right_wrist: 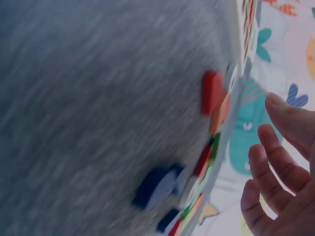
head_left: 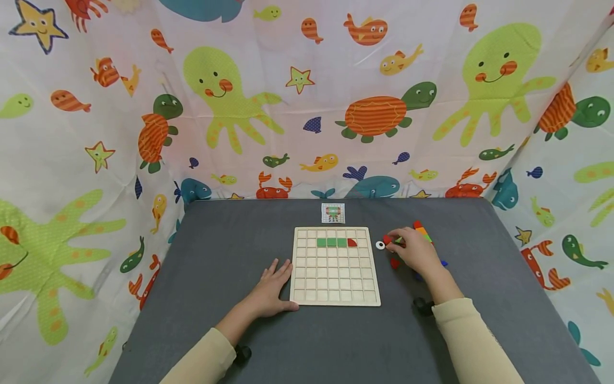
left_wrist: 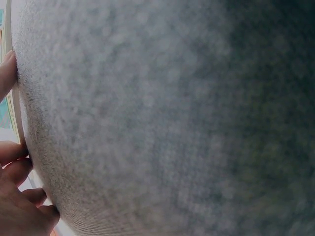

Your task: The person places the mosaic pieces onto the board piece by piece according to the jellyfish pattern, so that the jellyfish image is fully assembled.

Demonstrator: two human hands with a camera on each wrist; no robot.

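A pale wooden grid board (head_left: 334, 284) lies on the grey table. Near its top row sit several green squares (head_left: 332, 242) and a red rounded piece (head_left: 352, 242). My left hand (head_left: 269, 290) rests at the board's left edge, thumb at the lower corner and fingers spread along the side. To the right, my right hand (head_left: 416, 249) hovers over loose coloured pieces. In the right wrist view its fingers (right_wrist: 268, 169) are relaxed and bent, with nothing seen between them. Below lie a red piece (right_wrist: 211, 92) and a blue piece (right_wrist: 156, 188). The hand hides part of the pile.
A small picture card (head_left: 333, 213) with a green and red figure lies behind the board. A white ring-shaped piece (head_left: 380, 245) lies between board and pile. Red, orange and green pieces (head_left: 422, 230) are behind the right hand. A sea-animal curtain (head_left: 307, 106) hangs beyond the table.
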